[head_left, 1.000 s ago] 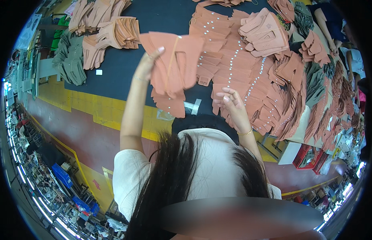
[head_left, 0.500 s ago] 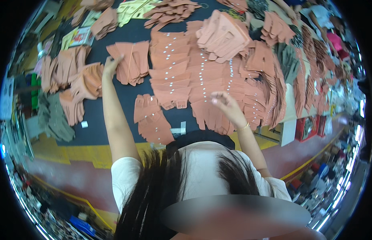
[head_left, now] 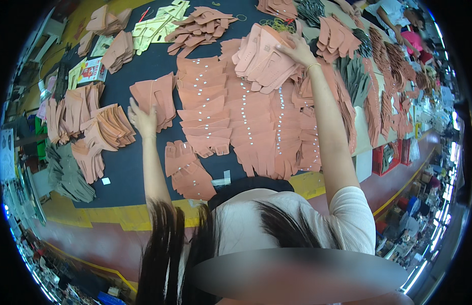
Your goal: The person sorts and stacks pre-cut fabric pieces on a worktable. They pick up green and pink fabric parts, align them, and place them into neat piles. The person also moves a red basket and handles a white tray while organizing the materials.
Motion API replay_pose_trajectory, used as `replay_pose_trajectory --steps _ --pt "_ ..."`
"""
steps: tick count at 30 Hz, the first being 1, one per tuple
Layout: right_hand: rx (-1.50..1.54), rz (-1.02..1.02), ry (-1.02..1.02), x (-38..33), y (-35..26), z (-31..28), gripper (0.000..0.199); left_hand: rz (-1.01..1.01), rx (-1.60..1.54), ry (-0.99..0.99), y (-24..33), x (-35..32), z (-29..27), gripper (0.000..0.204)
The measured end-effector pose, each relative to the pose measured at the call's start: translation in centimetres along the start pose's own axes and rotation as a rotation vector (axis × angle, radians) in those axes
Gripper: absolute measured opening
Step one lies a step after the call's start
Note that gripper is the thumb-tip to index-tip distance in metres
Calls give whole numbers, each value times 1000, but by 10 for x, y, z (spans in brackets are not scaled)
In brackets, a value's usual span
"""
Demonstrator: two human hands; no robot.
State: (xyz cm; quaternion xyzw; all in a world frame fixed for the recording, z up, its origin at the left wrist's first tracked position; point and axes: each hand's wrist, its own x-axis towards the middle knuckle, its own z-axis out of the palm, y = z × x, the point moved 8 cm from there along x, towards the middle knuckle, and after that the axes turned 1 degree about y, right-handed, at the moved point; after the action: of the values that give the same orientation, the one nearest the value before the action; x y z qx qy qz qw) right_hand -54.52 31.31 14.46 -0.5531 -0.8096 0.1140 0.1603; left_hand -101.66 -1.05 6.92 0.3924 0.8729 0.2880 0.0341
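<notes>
Pinkish-brown flat cut pieces cover much of the dark table. At the left, my left hand [head_left: 143, 121] is open, its fingers apart against the lower left edge of a banded bundle of pieces [head_left: 162, 99]. Farther right, my right hand [head_left: 300, 51] reaches to the upper right corner of a loose stack of pale pink pieces with slots [head_left: 264, 61]. Its thumb lies over that stack and the fingers are spread along the far edge. Beneath and nearer lie overlapping rows of pieces [head_left: 251, 132] with small white marks.
Yellow-green rubber bands [head_left: 281, 24] lie beyond the stack. Light yellow pieces [head_left: 157, 28] and brown piles [head_left: 203, 25] sit at the back. More brown bundles [head_left: 106, 122] and dark green pieces [head_left: 68, 170] line the left. Another person's arm [head_left: 396, 30] shows at the far right.
My right hand has moved from above the near rows out to the pale stack. The left hand has slid nearer along the banded bundle. The whole view has shifted slightly.
</notes>
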Motion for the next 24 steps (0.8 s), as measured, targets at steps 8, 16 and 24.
replay_pose_trajectory --steps 8,16,24 --pt "264 -40 -467 21 0 30 71 108 -165 -1 56 -65 -36 78" --pt "421 30 -538 33 8 44 85 237 -320 -19 127 -117 -42 70" --pt "305 177 -654 38 5 45 98 250 -443 -159 150 -138 -36 69"
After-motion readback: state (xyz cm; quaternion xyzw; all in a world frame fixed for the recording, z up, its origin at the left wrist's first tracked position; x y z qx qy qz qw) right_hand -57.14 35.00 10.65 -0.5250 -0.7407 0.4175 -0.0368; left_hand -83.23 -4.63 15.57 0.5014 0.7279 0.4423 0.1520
